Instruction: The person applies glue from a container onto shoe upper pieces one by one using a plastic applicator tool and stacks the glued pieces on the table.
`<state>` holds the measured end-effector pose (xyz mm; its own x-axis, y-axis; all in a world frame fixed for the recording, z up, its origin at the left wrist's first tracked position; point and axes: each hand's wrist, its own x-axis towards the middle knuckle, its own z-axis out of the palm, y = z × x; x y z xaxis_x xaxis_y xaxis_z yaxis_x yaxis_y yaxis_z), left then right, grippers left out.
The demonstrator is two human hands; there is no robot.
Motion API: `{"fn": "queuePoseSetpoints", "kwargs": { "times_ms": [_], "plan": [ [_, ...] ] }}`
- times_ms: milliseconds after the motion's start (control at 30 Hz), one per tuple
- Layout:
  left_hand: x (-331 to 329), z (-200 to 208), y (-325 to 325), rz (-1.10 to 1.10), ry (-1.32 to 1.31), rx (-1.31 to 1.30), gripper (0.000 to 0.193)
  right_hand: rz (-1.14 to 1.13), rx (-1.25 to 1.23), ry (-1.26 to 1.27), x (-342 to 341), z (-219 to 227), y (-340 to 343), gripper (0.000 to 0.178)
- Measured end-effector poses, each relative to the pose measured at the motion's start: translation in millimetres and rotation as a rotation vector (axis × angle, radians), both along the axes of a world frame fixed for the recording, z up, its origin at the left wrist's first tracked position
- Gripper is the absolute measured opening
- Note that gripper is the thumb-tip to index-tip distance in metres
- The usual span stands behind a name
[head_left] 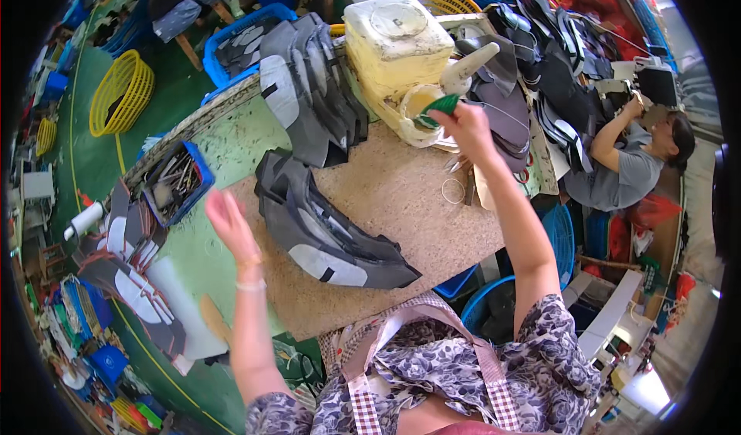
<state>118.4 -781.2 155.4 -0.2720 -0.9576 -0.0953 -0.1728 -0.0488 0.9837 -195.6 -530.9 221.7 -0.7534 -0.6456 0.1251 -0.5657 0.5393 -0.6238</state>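
My right hand (468, 130) is closed on a green, flat, fan-shaped tool (438, 108), perhaps a scraper, tilted over the mouth of a cream-coloured pot (419, 103). The pot's rim is smeared and stands against a stained yellowish jug (397, 45). My left hand (231, 223) is raised left of the board with fingers stretched out, slightly blurred, holding nothing. Between my hands a stack of curved dark grey cut pieces (332, 234) with light grey patches lies on the speckled brown board (409, 196). Another fanned stack of grey pieces (312, 88) lies beyond it.
A blue tray of tools (181, 184) sits at the table's left edge, above grey pieces with reddish edges (131, 280). Scissors (523, 176) and dark pieces (502, 118) lie at the right. Another person (637, 153) works further right. A yellow basket (122, 93) stands on the floor.
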Motion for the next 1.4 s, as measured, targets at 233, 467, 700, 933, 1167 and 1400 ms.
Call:
{"fn": "queuePoseSetpoints", "kwargs": {
  "times_ms": [233, 467, 700, 933, 1167, 1400],
  "plan": [
    [63, 23, 174, -0.044, 0.163, 0.472, 0.046, -0.048, -0.257, -0.924, 70, 20, -16, 0.021],
    [50, 12, 178, 0.046, 0.266, 0.528, 0.038, 0.427, -0.07, -0.457, 184, -18, -100, 0.015],
    [51, -2, 174, 0.083, 0.297, 0.476, 0.044, 0.664, -0.048, -0.403, 168, -14, -110, 0.023],
    [39, -3, 171, 0.073, 0.271, 0.444, 0.054, 0.695, 0.09, -0.531, 145, -35, 51, 0.012],
    [41, 5, 175, 0.076, 0.278, 0.458, 0.053, 0.503, -0.417, -0.639, 159, -12, 35, 0.014],
    [56, 17, 161, -0.068, 0.306, 0.732, 0.031, 0.324, 0.105, -0.708, 150, 2, 20, 0.016]
  ]
}}
